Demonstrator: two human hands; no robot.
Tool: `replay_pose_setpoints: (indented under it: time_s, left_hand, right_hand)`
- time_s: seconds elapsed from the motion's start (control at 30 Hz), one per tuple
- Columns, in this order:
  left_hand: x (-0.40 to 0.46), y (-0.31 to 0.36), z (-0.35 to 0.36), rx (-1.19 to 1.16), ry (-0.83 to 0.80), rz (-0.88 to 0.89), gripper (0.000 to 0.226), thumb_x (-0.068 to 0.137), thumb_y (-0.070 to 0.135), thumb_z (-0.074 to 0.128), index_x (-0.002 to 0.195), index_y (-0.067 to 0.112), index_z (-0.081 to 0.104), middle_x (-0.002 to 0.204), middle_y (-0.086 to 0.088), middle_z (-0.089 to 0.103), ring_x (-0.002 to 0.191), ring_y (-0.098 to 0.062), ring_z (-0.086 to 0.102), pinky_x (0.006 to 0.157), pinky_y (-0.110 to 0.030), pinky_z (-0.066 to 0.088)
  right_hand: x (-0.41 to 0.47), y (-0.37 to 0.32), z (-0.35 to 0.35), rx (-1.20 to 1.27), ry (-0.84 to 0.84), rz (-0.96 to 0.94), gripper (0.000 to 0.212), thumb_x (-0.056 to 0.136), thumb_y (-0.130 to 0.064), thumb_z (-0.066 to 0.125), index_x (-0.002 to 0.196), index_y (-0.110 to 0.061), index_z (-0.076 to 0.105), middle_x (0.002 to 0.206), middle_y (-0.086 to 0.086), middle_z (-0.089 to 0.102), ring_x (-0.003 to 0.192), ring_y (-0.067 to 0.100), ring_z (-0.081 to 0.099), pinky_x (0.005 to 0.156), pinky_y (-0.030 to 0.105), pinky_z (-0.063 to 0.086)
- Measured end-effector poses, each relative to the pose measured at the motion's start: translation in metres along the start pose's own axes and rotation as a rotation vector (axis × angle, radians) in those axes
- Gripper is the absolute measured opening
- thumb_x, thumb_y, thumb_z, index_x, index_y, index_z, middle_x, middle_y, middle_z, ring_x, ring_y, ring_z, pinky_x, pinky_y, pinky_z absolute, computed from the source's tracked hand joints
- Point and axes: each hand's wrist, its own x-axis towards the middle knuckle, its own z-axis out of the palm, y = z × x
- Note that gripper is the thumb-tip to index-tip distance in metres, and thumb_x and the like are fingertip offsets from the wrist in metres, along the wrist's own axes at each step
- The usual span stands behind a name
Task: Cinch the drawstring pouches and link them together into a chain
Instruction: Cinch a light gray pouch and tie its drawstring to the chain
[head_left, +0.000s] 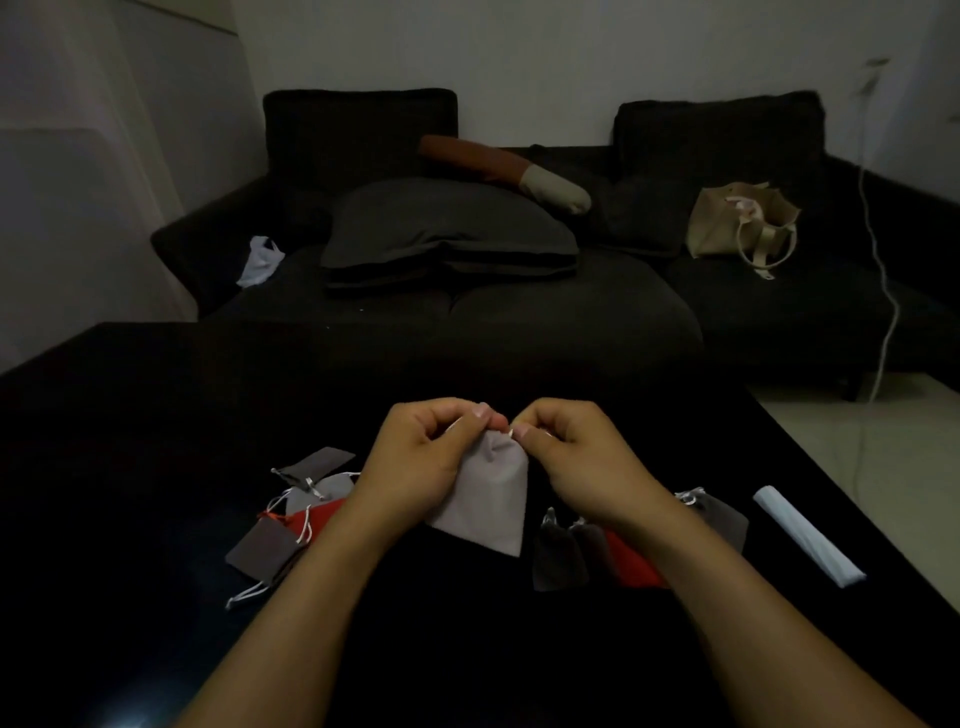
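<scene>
**Cinching a pale grey pouch above the dark table**

Holding the pale grey pouch (485, 493) up off the table (156, 415), mouth uppermost, body hanging free. Left hand (421, 457) and right hand (576, 457) meeting at the gathered neck, each grip pinching the top edge or cord ends between thumb and fingertips; cords themselves too small to make out. Likely raised so the fabric can bunch evenly as the strings draw outward to either side.

Lying to the left, a loose heap of pouches (296, 514), grey and red, white cords trailing; to the right, beneath the right wrist, a second group of pouches (597, 551), dark grey and red. Probably sorted as waiting and finished, though which is which cannot be told.

Plenty of bare table ahead of the hands and toward the body. Right edge of the table near, with a white roll (808, 535) lying close to it. Room to pull sideways limited chiefly by the heaps below, not by the edges.
</scene>
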Motion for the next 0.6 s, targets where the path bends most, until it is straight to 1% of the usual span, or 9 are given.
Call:
replay_pose_setpoints:
  time_s: [0.03, 0.1, 0.17, 0.23, 0.3, 0.37, 0.47, 0.53, 0.6]
  left_hand:
    - [0.0, -0.001, -0.001, 0.039, 0.016, 0.038, 0.021, 0.097, 0.018, 0.057, 0.09, 0.018, 0.076, 0.088, 0.001, 0.076, 0.09, -0.011, 0.071, 0.083, -0.031, 0.055]
    - [-0.001, -0.003, -0.002, 0.094, 0.032, 0.091, 0.023, 0.097, 0.017, 0.056, 0.087, 0.02, 0.076, 0.083, 0.003, 0.075, 0.084, -0.009, 0.07, 0.076, -0.027, 0.053]
    - [-0.002, -0.002, -0.002, 0.114, -0.016, 0.106, 0.024, 0.098, 0.017, 0.055, 0.085, 0.018, 0.075, 0.082, 0.001, 0.074, 0.083, -0.009, 0.07, 0.076, -0.028, 0.052]
    - [-0.004, -0.002, -0.001, 0.101, -0.074, 0.114, 0.024, 0.098, 0.016, 0.054, 0.087, 0.013, 0.075, 0.085, -0.002, 0.075, 0.087, -0.013, 0.07, 0.082, -0.031, 0.055]
    - [-0.004, -0.002, 0.0, 0.09, -0.092, 0.114, 0.024, 0.098, 0.018, 0.054, 0.088, 0.012, 0.075, 0.085, -0.005, 0.075, 0.087, -0.017, 0.07, 0.081, -0.034, 0.054]
    - [-0.003, -0.002, 0.001, 0.069, -0.094, 0.117, 0.027, 0.099, 0.022, 0.052, 0.086, 0.011, 0.074, 0.08, -0.008, 0.072, 0.08, -0.019, 0.068, 0.074, -0.035, 0.053]
    - [-0.003, 0.001, 0.003, 0.036, -0.075, 0.103, 0.038, 0.1, 0.025, 0.048, 0.077, 0.001, 0.068, 0.067, -0.009, 0.061, 0.064, -0.015, 0.055, 0.062, -0.03, 0.045]
    - [-0.003, 0.003, 0.003, 0.015, -0.085, 0.112, 0.039, 0.1, 0.024, 0.049, 0.075, -0.001, 0.066, 0.065, -0.009, 0.058, 0.062, -0.014, 0.051, 0.059, -0.026, 0.042]
    - [-0.003, 0.004, 0.003, -0.008, -0.105, 0.118, 0.037, 0.099, 0.022, 0.052, 0.074, -0.001, 0.068, 0.064, -0.01, 0.057, 0.061, -0.014, 0.05, 0.056, -0.024, 0.04]
  right_hand:
    - [0.0, -0.001, 0.001, 0.004, 0.007, -0.021, 0.018, 0.093, -0.017, 0.06, 0.079, -0.019, 0.07, 0.065, -0.007, 0.067, 0.063, 0.005, 0.061, 0.063, 0.036, 0.054]
    - [-0.001, -0.005, 0.001, 0.006, 0.047, -0.089, 0.005, 0.088, -0.019, 0.069, 0.083, -0.019, 0.069, 0.051, -0.009, 0.055, 0.049, 0.001, 0.048, 0.052, 0.026, 0.041]
    - [-0.003, -0.007, 0.0, -0.038, 0.041, -0.178, 0.007, 0.085, -0.023, 0.074, 0.091, -0.023, 0.07, 0.052, -0.004, 0.052, 0.049, 0.002, 0.044, 0.05, 0.021, 0.036]
    - [-0.005, -0.007, -0.001, -0.098, 0.004, -0.235, 0.012, 0.085, -0.021, 0.075, 0.095, -0.027, 0.073, 0.062, 0.001, 0.06, 0.053, 0.001, 0.048, 0.053, 0.017, 0.039]
    - [-0.006, -0.007, -0.003, -0.101, 0.025, -0.251, 0.013, 0.085, -0.02, 0.075, 0.094, -0.028, 0.076, 0.069, 0.002, 0.067, 0.056, 0.001, 0.052, 0.054, 0.017, 0.043]
    - [-0.007, -0.007, -0.004, -0.1, 0.085, -0.268, 0.011, 0.083, -0.019, 0.077, 0.092, -0.026, 0.079, 0.071, 0.001, 0.071, 0.059, 0.006, 0.061, 0.057, 0.023, 0.051]
    - [-0.009, -0.007, -0.005, -0.034, 0.112, -0.252, 0.01, 0.081, -0.019, 0.079, 0.089, -0.026, 0.079, 0.078, -0.001, 0.075, 0.073, 0.019, 0.071, 0.07, 0.034, 0.059]
    - [-0.01, -0.009, -0.007, 0.07, 0.098, -0.221, 0.011, 0.079, -0.014, 0.08, 0.086, -0.023, 0.079, 0.079, -0.001, 0.076, 0.076, 0.02, 0.073, 0.072, 0.034, 0.06]
    - [-0.01, -0.012, -0.009, 0.196, 0.074, -0.173, 0.013, 0.076, -0.005, 0.081, 0.082, -0.016, 0.08, 0.076, 0.003, 0.076, 0.076, 0.016, 0.074, 0.072, 0.03, 0.059]
